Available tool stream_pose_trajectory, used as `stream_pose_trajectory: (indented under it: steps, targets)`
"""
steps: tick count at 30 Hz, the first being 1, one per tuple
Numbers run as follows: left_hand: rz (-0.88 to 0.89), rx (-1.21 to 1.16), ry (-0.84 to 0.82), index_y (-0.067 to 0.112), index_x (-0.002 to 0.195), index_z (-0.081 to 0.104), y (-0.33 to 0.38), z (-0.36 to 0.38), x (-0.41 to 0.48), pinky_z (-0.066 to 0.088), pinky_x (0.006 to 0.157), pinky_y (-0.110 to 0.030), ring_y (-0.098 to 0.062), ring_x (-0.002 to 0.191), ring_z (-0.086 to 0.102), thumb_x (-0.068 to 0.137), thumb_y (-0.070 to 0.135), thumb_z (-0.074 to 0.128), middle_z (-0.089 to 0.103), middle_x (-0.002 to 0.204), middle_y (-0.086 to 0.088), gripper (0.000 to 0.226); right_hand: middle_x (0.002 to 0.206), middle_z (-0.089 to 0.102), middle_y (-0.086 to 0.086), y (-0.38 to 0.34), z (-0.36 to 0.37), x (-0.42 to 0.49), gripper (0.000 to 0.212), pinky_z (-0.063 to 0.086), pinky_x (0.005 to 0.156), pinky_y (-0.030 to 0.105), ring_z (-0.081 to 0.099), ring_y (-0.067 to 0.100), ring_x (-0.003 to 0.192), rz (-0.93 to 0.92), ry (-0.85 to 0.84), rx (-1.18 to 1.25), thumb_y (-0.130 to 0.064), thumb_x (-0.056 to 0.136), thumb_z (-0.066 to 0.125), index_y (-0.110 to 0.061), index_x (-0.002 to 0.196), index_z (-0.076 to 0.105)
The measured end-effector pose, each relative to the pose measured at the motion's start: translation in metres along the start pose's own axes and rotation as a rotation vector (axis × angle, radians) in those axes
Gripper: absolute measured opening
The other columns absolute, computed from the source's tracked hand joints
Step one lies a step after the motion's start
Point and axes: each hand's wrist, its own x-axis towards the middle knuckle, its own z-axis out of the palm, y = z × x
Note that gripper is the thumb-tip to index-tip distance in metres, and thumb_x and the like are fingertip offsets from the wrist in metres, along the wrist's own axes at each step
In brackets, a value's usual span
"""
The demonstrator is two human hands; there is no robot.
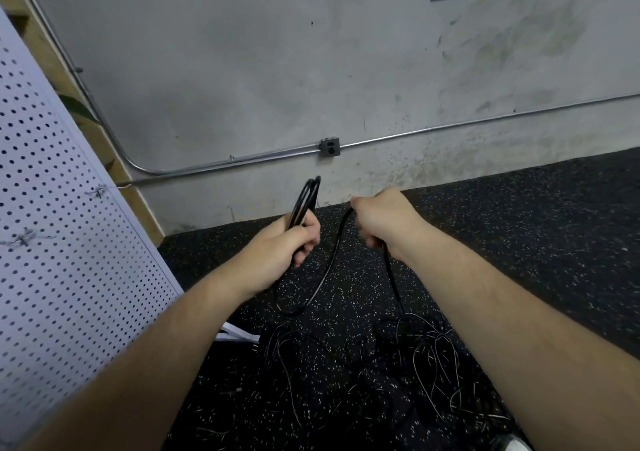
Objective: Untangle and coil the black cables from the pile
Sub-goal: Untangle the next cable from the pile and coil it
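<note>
My left hand (282, 242) grips a few folded loops of a black cable (304, 201), whose bend sticks up above the fist. From that fist the cable hangs in a slack U and rises to my right hand (381, 222), which holds it in a closed fist at the same height. Below the right hand the cable drops to a tangled pile of black cables (398, 364) lying on the speckled floor between my forearms.
A white perforated panel (59, 242) leans at the left. A grey concrete wall with a metal conduit and an outlet box (329, 147) stands ahead. Black speckled rubber floor (519, 236) spreads to the right. A shoe tip (512, 445) shows at the bottom.
</note>
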Motion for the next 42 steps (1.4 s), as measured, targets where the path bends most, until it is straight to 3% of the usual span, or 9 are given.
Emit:
stream_pose_trajectory:
  steps: [5, 11, 17, 22, 25, 30, 34, 39, 42]
  targets:
    - [-0.043, 0.161, 0.026, 0.031, 0.096, 0.061, -0.010, 0.015, -0.001, 0.046, 0.075, -0.031, -0.009, 0.072, 0.054, 0.107, 0.036, 0.046, 0.061, 0.078, 0.011, 0.020, 0.060, 0.067, 0.017, -0.025, 0.003, -0.012, 0.016, 0.059, 0.045, 0.035, 0.066, 0.025, 0.050, 0.191, -0.268, 0.474, -0.015, 0.110, 0.036, -0.004, 0.102, 0.046]
    - [-0.108, 0.102, 0.105, 0.024, 0.101, 0.059, -0.005, 0.013, 0.002, 0.046, 0.077, -0.036, -0.013, 0.073, 0.057, 0.108, 0.039, 0.043, 0.061, 0.078, -0.004, 0.023, 0.122, 0.062, 0.038, -0.033, -0.004, -0.012, 0.027, 0.056, 0.094, 0.047, 0.064, 0.046, 0.113, 0.218, -0.515, 0.739, -0.016, 0.104, 0.035, -0.010, 0.079, 0.044]
    - [-0.042, 0.128, 0.201, 0.030, 0.090, 0.051, 0.003, 0.020, 0.003, 0.044, 0.072, -0.029, -0.012, 0.072, 0.051, 0.108, 0.034, 0.039, 0.051, 0.074, 0.005, 0.022, 0.121, 0.069, 0.016, -0.027, -0.001, -0.018, 0.022, 0.044, 0.073, 0.026, 0.058, 0.019, 0.092, 0.074, -0.679, 0.655, -0.014, 0.104, 0.044, -0.009, 0.088, 0.060]
    - [-0.072, 0.030, 0.284, 0.024, 0.089, 0.050, 0.010, 0.021, 0.007, 0.043, 0.067, -0.027, -0.014, 0.068, 0.049, 0.106, 0.022, 0.043, 0.050, 0.071, 0.001, 0.018, 0.092, 0.065, 0.004, -0.025, 0.008, -0.021, 0.014, 0.044, 0.073, 0.022, 0.060, 0.013, 0.078, -0.013, -0.587, 0.719, -0.014, 0.102, 0.054, -0.010, 0.093, 0.064]
    - [-0.153, -0.122, 0.254, 0.015, 0.086, 0.055, 0.013, 0.019, 0.006, 0.039, 0.058, -0.027, -0.016, 0.066, 0.049, 0.099, 0.008, 0.043, 0.052, 0.068, -0.002, 0.019, 0.082, 0.060, 0.000, -0.021, 0.016, -0.021, 0.012, 0.034, 0.061, 0.022, 0.048, 0.009, 0.068, -0.064, -0.535, 0.629, -0.020, 0.100, 0.060, -0.017, 0.090, 0.065]
    - [-0.148, -0.315, 0.170, 0.015, 0.092, 0.063, 0.010, 0.017, 0.002, 0.043, 0.071, -0.037, -0.020, 0.071, 0.057, 0.074, 0.027, 0.050, 0.068, 0.079, -0.004, 0.025, 0.062, 0.051, -0.007, -0.022, 0.020, -0.022, 0.008, 0.036, 0.055, 0.018, 0.044, 0.006, 0.057, -0.064, -0.452, 0.616, -0.020, 0.093, 0.070, -0.012, 0.095, 0.069]
    - [-0.120, -0.374, 0.205, 0.017, 0.099, 0.064, 0.007, 0.014, 0.003, 0.048, 0.078, -0.039, -0.023, 0.079, 0.064, 0.095, 0.019, 0.047, 0.070, 0.078, -0.006, 0.018, 0.068, 0.059, -0.004, -0.027, 0.018, -0.024, 0.022, 0.045, 0.052, 0.014, 0.048, 0.003, 0.056, -0.060, -0.476, 0.659, -0.015, 0.095, 0.068, -0.004, 0.114, 0.067]
    - [-0.063, -0.439, 0.224, 0.012, 0.080, 0.057, 0.007, 0.007, 0.003, 0.045, 0.074, -0.039, -0.022, 0.067, 0.056, 0.079, 0.024, 0.053, 0.062, 0.074, -0.006, 0.013, 0.096, 0.068, 0.004, -0.033, 0.007, -0.022, 0.012, 0.046, 0.050, 0.015, 0.045, 0.002, 0.054, -0.114, -0.435, 0.609, -0.017, 0.099, 0.063, -0.008, 0.093, 0.068]
    - [-0.051, -0.475, 0.201, 0.013, 0.073, 0.045, 0.006, 0.003, 0.005, 0.044, 0.072, -0.037, -0.019, 0.061, 0.050, 0.079, 0.027, 0.051, 0.056, 0.073, -0.003, 0.016, 0.088, 0.065, 0.001, -0.032, 0.002, -0.019, 0.016, 0.046, 0.048, 0.017, 0.045, 0.003, 0.052, -0.119, -0.390, 0.632, -0.017, 0.099, 0.062, -0.010, 0.085, 0.063]
